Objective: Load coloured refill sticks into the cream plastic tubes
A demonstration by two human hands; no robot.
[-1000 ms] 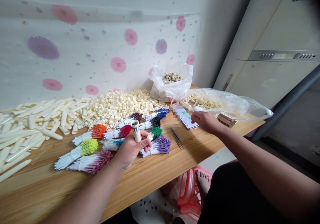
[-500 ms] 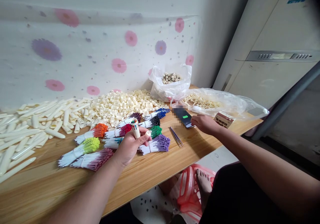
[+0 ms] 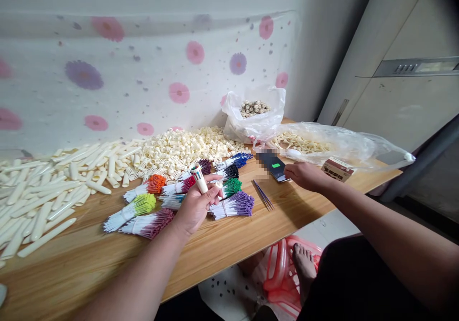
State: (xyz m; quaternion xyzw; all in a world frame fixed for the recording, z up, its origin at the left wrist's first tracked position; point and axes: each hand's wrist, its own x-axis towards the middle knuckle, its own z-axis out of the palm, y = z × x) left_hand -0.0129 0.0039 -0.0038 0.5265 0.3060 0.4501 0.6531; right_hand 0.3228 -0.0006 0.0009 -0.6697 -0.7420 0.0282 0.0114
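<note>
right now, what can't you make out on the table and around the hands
- White barrel, lower end: head view, hidden by the left hand.
- Light-blue bundle, right end: head view, behind the left hand.
- Phone, far-left part: head view, blocked out by pixelation.
- Whether the right hand touches the phone: head view, its own fingers hide this.
- Brown box, print: head view, too small and blurred.

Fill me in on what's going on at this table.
A person's left hand holds a cream tube, tilted, with coloured tips at its top, plus a small cream piece. The right hand is at the near end of a phone; contact is unclear. Tweezers lie between the hands. Banded colour-tipped bundles and piled cream parts sit on the table.
</note>
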